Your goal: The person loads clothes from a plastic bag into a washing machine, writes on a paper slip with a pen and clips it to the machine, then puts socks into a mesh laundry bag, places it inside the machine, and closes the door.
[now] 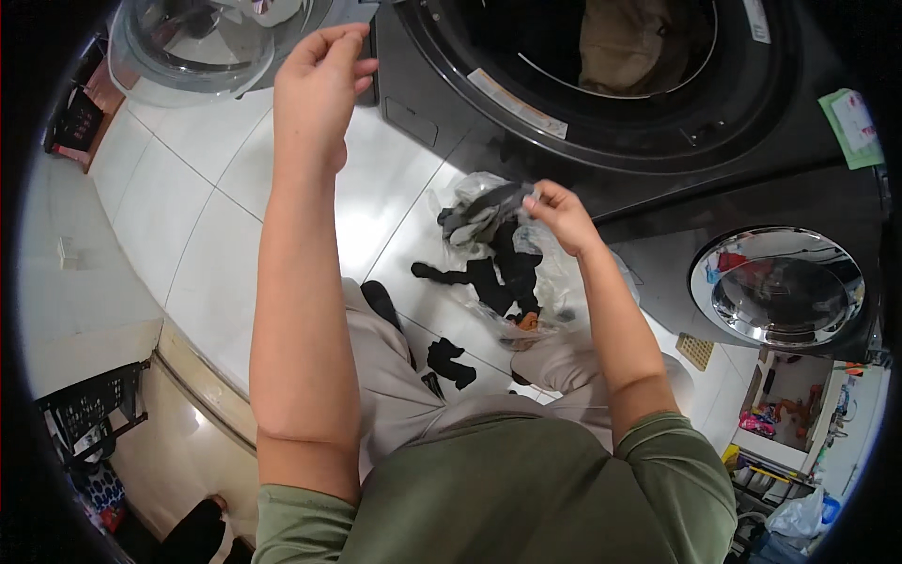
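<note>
My right hand (561, 216) pinches the end of a dark grey sock (498, 202). The sock is stretched leftward over a clear plastic bag (562, 268) lying on the floor between my legs. Black socks (515, 263) and some grey cloth (460, 226) lie on the opened bag, with a small orange patch near its lower edge. My left hand (324, 70) is raised between the open round glass door (202, 42) and the front of the dark washing machine (451, 141). Its fingers are curled together, and nothing shows in them.
Brown cloth (620, 47) is inside the machine's open drum. A second round-doored machine (780, 287) stands at the right. A crumpled black sock (451, 363) lies on the white tiles by my leg. Black baskets (89, 404) are at the left.
</note>
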{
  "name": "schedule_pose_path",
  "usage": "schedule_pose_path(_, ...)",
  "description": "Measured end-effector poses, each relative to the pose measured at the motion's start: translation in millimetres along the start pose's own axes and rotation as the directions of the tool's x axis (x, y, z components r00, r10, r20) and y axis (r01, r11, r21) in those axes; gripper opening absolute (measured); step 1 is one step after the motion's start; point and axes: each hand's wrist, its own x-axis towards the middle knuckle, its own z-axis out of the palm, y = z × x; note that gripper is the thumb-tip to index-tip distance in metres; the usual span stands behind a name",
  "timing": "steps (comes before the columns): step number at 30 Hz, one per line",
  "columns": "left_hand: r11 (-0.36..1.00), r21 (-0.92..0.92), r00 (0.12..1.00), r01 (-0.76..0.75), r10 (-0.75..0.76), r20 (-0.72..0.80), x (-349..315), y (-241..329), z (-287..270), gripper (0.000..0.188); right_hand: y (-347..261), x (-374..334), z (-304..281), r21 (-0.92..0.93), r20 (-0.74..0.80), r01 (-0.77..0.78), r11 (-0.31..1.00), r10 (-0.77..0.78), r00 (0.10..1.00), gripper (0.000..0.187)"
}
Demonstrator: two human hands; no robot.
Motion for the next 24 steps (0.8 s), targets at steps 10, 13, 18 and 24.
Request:
schedule_pose_path(10,0.999,0.048,0.999,0.023,-0.021,-0.05,-5.6,0.6,-19.4,0.025,-98.9,29.1,27.6,-0.254,0.415,-0.262,0.931,0.35,0.84,0.009)
schedule_pose_path(13,0.999,0.037,0.999,0.032,-0.032,-0.012,3.5,-0.5,-6.5,0.026,-158.3,103.9,-76.9,0.365,-0.267,0.184,0.913,-0.087,0.96,0.006)
schedule_pose_path(18,0.999,0.033,0.999,-0.02,0.021,-0.027,7.3,-1.2,-19.2,0.032,-212.0,100.7,-92.0,-0.257,-0.458,0.466,0.847,-0.531,0.713,0.042)
schedule_pose_path(24,0.994,0.109,0.998,0.003,0.003,-0.057,4.4,-8.2,-30.3,0.032,36.2,55.0,-17.4,-0.608,0.196,-0.215,0.764,0.407,0.892,0.031)
